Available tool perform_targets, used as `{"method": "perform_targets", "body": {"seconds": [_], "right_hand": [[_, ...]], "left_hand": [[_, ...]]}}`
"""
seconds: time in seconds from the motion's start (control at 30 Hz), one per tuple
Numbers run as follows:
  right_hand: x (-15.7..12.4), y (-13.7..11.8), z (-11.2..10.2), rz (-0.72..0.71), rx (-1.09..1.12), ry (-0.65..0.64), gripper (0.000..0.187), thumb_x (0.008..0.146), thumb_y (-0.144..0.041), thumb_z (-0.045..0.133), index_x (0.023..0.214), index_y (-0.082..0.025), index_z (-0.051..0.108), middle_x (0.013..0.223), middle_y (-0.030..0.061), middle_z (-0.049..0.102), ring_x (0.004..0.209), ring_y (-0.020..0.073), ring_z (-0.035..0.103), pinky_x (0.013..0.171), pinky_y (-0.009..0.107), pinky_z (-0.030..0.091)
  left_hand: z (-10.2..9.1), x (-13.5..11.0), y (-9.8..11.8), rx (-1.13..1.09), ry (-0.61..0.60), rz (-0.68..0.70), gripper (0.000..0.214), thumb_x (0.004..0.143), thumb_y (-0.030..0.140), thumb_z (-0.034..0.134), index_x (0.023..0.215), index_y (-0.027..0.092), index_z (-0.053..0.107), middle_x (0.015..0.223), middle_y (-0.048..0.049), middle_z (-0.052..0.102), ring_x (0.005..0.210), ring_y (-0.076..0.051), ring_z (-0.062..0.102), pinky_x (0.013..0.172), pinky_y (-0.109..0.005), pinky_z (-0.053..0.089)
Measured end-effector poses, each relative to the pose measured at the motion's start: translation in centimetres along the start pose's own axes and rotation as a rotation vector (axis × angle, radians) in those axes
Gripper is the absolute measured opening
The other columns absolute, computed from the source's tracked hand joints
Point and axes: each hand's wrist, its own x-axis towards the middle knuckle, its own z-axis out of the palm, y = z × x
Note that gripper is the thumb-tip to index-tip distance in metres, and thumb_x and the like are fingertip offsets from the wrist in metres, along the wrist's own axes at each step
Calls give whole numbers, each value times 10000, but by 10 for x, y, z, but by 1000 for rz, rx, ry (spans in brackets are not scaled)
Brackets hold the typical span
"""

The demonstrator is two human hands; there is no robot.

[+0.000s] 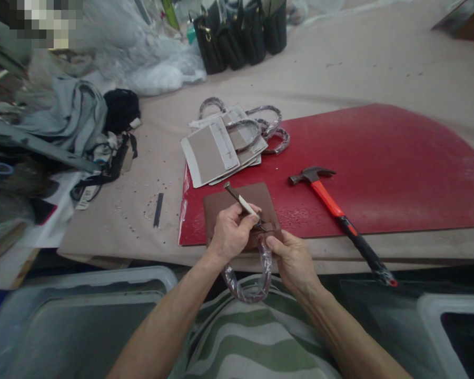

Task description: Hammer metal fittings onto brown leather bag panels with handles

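My left hand (233, 231) is closed around a metal punch (245, 203) with a pale wrapped shaft, its tip angled down at a strap tab on a brown leather panel (240, 199). The panel lies at the front edge of a red mat. A wrapped handle (248, 296) curves from it toward my body. My right hand (294, 258) pinches the panel's near right edge beside the handle's end. To the right rests a claw hammer (342, 218) with an orange and black grip, its handle end reaching past the table edge.
Several panels with wrapped handles (213, 150) are stacked behind my hands on the red mat (379, 158). A dark strip (158, 210) lies left. Black bags (240, 37) stand at the back. Plastic bins (102, 281) are below the table edge.
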Motion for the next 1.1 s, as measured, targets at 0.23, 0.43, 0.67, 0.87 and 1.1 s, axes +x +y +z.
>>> {"method": "perform_targets", "body": {"seconds": [0.23,0.43,0.67,0.87,1.1], "right_hand": [[2,-2,-1,-3,18,-24,336,603,-404,902,827,-195,765,771,20,731,670,159,586,669,295,464],[4,-1,1,-15,25,-55,324,608,-415,897,812,-204,759,682,0,682,637,161,563,670,310,473],[5,0,1,-20,21,-71,331,624,-414,895,858,-212,777,759,10,717,672,162,584,694,307,478],[6,-1,2,-22,15,-63,316,623,-424,896,822,-211,772,770,16,720,689,166,589,695,307,478],[6,-3,3,-18,-16,-28,290,639,-418,869,761,-200,722,692,3,670,618,141,541,606,280,440]], "left_hand": [[1,-2,3,24,16,52,194,821,189,633,964,131,750,894,-62,773,716,-144,681,658,-217,538],[-5,0,11,-11,0,25,182,834,206,643,962,134,750,906,-63,776,751,-152,699,690,-224,558],[-7,-1,10,-30,10,64,178,828,182,646,968,143,750,947,-64,782,795,-158,715,711,-225,570],[-3,-3,6,-5,19,80,198,834,172,631,990,143,749,946,-58,781,777,-151,713,693,-220,571],[1,-4,6,46,30,150,188,834,150,620,982,145,737,967,-66,775,842,-169,716,743,-238,573]]}}
